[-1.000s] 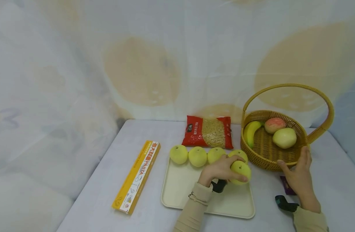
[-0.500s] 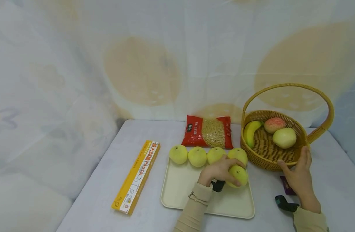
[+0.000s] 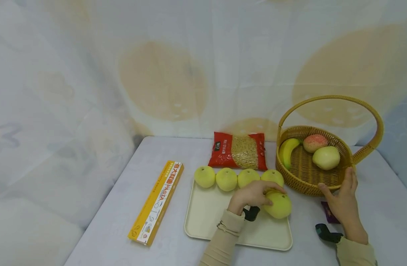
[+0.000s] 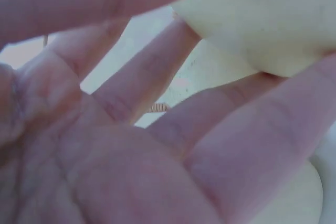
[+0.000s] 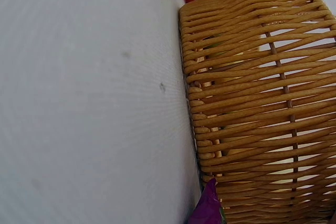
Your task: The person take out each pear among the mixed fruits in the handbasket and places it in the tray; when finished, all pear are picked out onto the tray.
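Note:
My left hand point(image 3: 253, 194) holds a yellow-green apple point(image 3: 279, 205) over the right side of a cream tray point(image 3: 210, 225). In the left wrist view, its fingers point(image 4: 252, 124) reach along the pale fruit. Several more such apples point(image 3: 226, 180) line the tray's far edge. At the right, my right hand point(image 3: 344, 199) rests against the near side of a wicker basket point(image 3: 303, 188), thumb and fingers spread along the rim. The right wrist view shows the woven wall close up. Inside the basket lie a banana point(image 3: 287, 153), a pinkish peach point(image 3: 315, 143) and a pale green-yellow fruit point(image 3: 326, 158).
A red bag of pasta point(image 3: 238, 151) lies behind the tray. Left of the tray is a yellow pasta box point(image 3: 157, 203). A small purple packet point(image 3: 329, 213) lies partly behind my right hand. The basket's tall handle point(image 3: 333, 98) arches above it.
The apple in my left hand dips down and left, then moves right and tips, its stem end now facing up and right. My right hand and the basket stay put.

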{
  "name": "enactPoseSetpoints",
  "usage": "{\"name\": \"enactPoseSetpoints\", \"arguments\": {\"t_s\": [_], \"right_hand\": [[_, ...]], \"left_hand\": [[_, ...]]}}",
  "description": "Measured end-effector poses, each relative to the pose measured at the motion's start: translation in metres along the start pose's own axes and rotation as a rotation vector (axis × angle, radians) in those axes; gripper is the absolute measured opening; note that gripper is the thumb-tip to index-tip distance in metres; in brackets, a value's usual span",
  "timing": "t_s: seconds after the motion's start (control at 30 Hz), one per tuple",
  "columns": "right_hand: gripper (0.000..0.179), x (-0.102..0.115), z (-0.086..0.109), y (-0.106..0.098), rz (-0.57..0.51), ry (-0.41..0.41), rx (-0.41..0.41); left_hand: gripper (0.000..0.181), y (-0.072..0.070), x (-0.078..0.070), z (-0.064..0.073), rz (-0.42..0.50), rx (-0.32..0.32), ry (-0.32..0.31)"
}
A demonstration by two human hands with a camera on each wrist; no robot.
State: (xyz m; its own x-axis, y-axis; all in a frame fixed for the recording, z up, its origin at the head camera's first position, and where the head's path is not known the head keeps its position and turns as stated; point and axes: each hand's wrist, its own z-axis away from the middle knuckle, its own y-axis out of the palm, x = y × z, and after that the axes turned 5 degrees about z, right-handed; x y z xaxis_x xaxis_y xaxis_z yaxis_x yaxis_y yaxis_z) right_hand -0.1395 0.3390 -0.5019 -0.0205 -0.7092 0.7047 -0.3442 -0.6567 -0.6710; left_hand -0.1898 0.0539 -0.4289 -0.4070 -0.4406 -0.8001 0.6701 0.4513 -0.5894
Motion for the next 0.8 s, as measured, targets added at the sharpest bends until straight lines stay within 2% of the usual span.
{"name": "enactPoseSetpoints", "arguments": {"t_s": [0.27,0.43,0.6,0.7,0.8], "right_hand": [[0.094,0.0,0.0,0.001,0.002,0.003,-0.009],[0.094,-0.001,0.0,0.002,-0.006,0.003,-0.012],[0.095,-0.001,0.0,0.001,-0.008,0.004,-0.011],[0.094,-0.001,0.0,0.001,-0.011,0.007,-0.012],[0.094,0.0,0.0,0.001,-0.015,0.014,-0.01]], "left_hand": [[0.061,0.001,-0.007,0.005,-0.023,-0.028,-0.035],[0.051,-0.004,-0.016,0.007,-0.029,-0.039,-0.027],[0.045,-0.016,-0.023,0.001,0.029,-0.067,0.052],[0.046,-0.024,-0.027,-0.008,0.116,-0.054,0.12],[0.047,-0.032,-0.033,-0.018,0.186,-0.03,0.155]]}}
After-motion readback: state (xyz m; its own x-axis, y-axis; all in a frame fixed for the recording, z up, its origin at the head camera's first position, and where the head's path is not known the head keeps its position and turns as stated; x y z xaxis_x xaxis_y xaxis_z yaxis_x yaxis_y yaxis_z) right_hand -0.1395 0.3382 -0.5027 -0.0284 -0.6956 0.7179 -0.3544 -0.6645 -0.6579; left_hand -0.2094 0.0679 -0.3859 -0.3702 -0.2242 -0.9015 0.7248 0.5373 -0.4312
